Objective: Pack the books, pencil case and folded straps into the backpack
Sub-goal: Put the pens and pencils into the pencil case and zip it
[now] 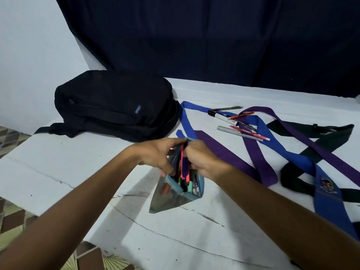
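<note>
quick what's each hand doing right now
Left hand: closed on the near rim of the open pencil case.
Right hand: fingers closed on the case's far rim by the pens.

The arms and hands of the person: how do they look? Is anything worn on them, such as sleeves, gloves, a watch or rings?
Both forearms are bare up to the picture's edge; no sleeve shows. The left hand and the right hand wear no gloves. No watch, bracelet or ring is visible on the wrists or fingers that show, though some fingers are partly hidden.

Dim, even indoor light, soft shadows under the forearms on the white table [58,172], wide-angle bending at edges.
</note>
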`<state>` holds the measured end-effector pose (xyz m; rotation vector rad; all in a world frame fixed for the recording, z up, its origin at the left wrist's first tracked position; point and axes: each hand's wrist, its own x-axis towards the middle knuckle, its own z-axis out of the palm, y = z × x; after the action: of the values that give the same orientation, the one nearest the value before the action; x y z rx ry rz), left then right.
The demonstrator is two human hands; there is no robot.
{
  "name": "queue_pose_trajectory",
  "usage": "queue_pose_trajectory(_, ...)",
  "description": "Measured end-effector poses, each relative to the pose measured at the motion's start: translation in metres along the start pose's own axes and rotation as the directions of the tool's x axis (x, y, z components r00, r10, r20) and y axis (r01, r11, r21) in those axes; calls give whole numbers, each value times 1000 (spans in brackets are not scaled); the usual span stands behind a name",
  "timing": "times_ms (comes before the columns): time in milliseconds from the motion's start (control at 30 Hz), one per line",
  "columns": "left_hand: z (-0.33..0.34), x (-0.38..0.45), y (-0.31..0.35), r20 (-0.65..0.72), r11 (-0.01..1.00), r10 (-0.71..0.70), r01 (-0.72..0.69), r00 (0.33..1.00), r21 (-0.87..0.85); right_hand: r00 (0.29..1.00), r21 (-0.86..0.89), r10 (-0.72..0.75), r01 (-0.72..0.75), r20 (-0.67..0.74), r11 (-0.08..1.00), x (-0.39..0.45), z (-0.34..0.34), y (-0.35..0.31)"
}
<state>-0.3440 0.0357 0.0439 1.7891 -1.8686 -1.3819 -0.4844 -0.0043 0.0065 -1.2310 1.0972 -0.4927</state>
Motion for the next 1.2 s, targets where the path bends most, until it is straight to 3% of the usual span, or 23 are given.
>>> queue_pose_trajectory(167, -3, 1, -6, 7, 999, 14, -14, 1000, -40, 1000, -224, -16, 13, -11, 974, -3, -7, -3)
queue_pose_trajectory(433, -2, 2, -14, 18, 994, 38, -36, 999, -99, 992, -147, -91, 78, -83, 986, 5, -9, 13)
queue_pose_trajectory(533, -2, 1, -13, 5, 996, 40, -39, 999, -84, 990, -233, -101, 76, -96, 969, 4, -9, 10)
queue_pose_trajectory(667, -2, 0, -11, -8, 996, 39, -40, 999, -82, 999, -352, -45, 38, -13, 935, 0, -14, 1)
queue_pose_trajectory(1033, 10, -6, -9, -23, 990, 85, -87, 996, -109, 976, -181, -128, 97, -174, 979, 5, -4, 15)
queue_pose_trajectory(1200, 2, -5, -14, -45, 981, 85, -92, 995, -172, 996, -85, -78, 73, -53, 994, 5, 0, 18)
